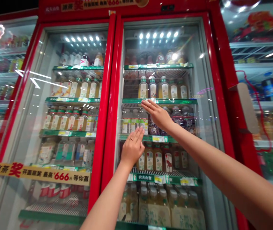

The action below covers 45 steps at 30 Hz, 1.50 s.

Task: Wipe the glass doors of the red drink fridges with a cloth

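Both arms reach up toward the right glass door (pixel 131 38) of a red drinks cooler (pixel 110 105). My left hand (pixel 133 146), with a ring on one finger, is held flat with its fingers stretched out; nothing is in it. Higher and to the right, my right hand (pixel 159 115) is also flat, fingers pointing left, holding nothing. Whether either palm touches the glass I cannot tell. Behind the hands stand small bottles with green and white labels (pixel 126 125), partly covered. Above them is a row of bottled drinks (pixel 164 88), and more bottles (pixel 158 159) stand on the shelf below.
The left cooler door (pixel 40 140) bears a yellow promotional strip (pixel 43 174) and has stocked shelves behind it. At far right, another cooler holds a dark blue bottle (pixel 272 88); a red cord (pixel 262 121) hangs beside a pale panel (pixel 247 108). Large bottles (pixel 153 207) fill the lower right shelf.
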Motion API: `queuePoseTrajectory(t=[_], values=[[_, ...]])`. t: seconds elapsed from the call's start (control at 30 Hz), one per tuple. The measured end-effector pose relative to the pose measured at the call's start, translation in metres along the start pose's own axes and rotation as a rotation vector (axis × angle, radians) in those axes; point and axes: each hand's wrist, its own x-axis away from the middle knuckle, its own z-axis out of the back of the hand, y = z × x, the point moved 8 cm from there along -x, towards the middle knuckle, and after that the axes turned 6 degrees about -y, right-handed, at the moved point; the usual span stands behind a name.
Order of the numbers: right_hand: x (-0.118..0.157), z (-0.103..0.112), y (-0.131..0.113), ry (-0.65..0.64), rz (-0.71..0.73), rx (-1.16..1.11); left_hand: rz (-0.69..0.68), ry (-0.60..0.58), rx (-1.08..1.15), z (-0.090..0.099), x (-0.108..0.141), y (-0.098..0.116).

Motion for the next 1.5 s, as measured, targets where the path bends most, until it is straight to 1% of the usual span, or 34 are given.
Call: queuePoseTrajectory(t=[0.07, 0.13, 0.17, 0.23, 0.3, 0.37, 0.4, 0.43, 0.5, 0.57, 0.63, 0.67, 0.73, 0.8, 0.87, 0.93, 0.97, 1.0, 1.07, 1.13, 1.17, 1.2, 1.27, 1.33, 1.37, 1.43, 1.5], values=[[0.009, -0.002, -0.007, -0.064, 0.082, -0.008, 0.004, -0.008, 0.003, -0.001, 0.000, 0.000], [0.021, 0.001, -0.006, -0.101, 0.135, -0.008, 0.011, -0.016, 0.005, -0.001, 0.000, -0.001], [0.025, 0.003, -0.002, -0.103, 0.140, -0.004, 0.015, -0.020, 0.004, -0.001, -0.001, -0.001], [0.025, 0.009, 0.008, -0.050, 0.074, 0.013, 0.020, -0.028, -0.002, -0.001, -0.001, -0.001], [0.014, 0.011, 0.016, 0.038, -0.039, 0.018, 0.020, -0.035, -0.013, -0.001, -0.001, -0.001], [-0.003, 0.008, 0.012, 0.108, -0.125, 0.002, 0.016, -0.033, -0.020, -0.001, -0.001, 0.000], [-0.013, 0.004, 0.005, 0.118, -0.130, -0.013, 0.014, -0.026, -0.020, 0.000, -0.002, 0.000], [-0.021, -0.001, -0.004, 0.113, -0.110, -0.026, 0.015, -0.020, -0.016, 0.000, -0.002, 0.001], [-0.031, -0.013, -0.024, 0.034, -0.002, -0.043, 0.025, -0.021, 0.005, 0.000, -0.002, 0.000], [-0.029, -0.020, -0.036, -0.060, 0.111, -0.045, 0.040, -0.040, 0.035, 0.000, -0.001, -0.001], [-0.019, -0.018, -0.035, -0.121, 0.181, -0.040, 0.032, -0.065, 0.059, 0.003, -0.001, -0.003], [-0.014, -0.015, -0.031, -0.130, 0.188, -0.037, 0.014, -0.078, 0.065, 0.006, 0.000, -0.005], [-0.012, -0.006, -0.020, -0.116, 0.174, -0.033, -0.031, -0.108, 0.052, 0.014, -0.002, -0.011], [-0.022, 0.001, -0.013, -0.066, 0.136, -0.038, -0.053, -0.125, 0.000, 0.025, -0.006, -0.024], [-0.039, 0.003, -0.014, 0.008, 0.076, -0.047, -0.002, -0.113, -0.079, 0.037, -0.011, -0.044], [-0.056, 0.000, -0.022, 0.082, 0.006, -0.052, 0.093, -0.096, -0.142, 0.045, -0.014, -0.066], [-0.063, -0.004, -0.028, 0.102, -0.006, -0.055, 0.143, -0.089, -0.161, 0.047, -0.014, -0.076], [-0.067, -0.009, -0.037, 0.098, 0.019, -0.060, 0.188, -0.082, -0.172, 0.048, -0.012, -0.083], [-0.067, -0.021, -0.056, 0.054, 0.135, -0.076, 0.255, -0.064, -0.173, 0.048, -0.007, -0.094], [-0.060, -0.028, -0.068, 0.011, 0.254, -0.093, 0.307, -0.041, -0.153, 0.048, 0.000, -0.099], [-0.057, -0.029, -0.068, 0.012, 0.275, -0.100, 0.333, -0.030, -0.139, 0.047, 0.003, -0.101], [-0.057, -0.028, -0.065, 0.032, 0.262, -0.109, 0.359, -0.023, -0.125, 0.047, 0.005, -0.103], [-0.063, -0.023, -0.052, 0.111, 0.161, -0.145, 0.403, -0.017, -0.100, 0.046, 0.009, -0.105], [-0.078, -0.020, -0.042, 0.200, 0.037, -0.202, 0.419, -0.017, -0.082, 0.046, 0.010, -0.106], [-0.086, -0.021, -0.042, 0.232, -0.004, -0.232, 0.417, -0.016, -0.075, 0.046, 0.010, -0.106], [-0.102, -0.026, -0.050, 0.257, -0.025, -0.281, 0.406, -0.014, -0.070, 0.046, 0.010, -0.106], [-0.109, -0.033, -0.065, 0.230, 0.014, -0.309, 0.402, -0.012, -0.079, 0.046, 0.010, -0.106]])
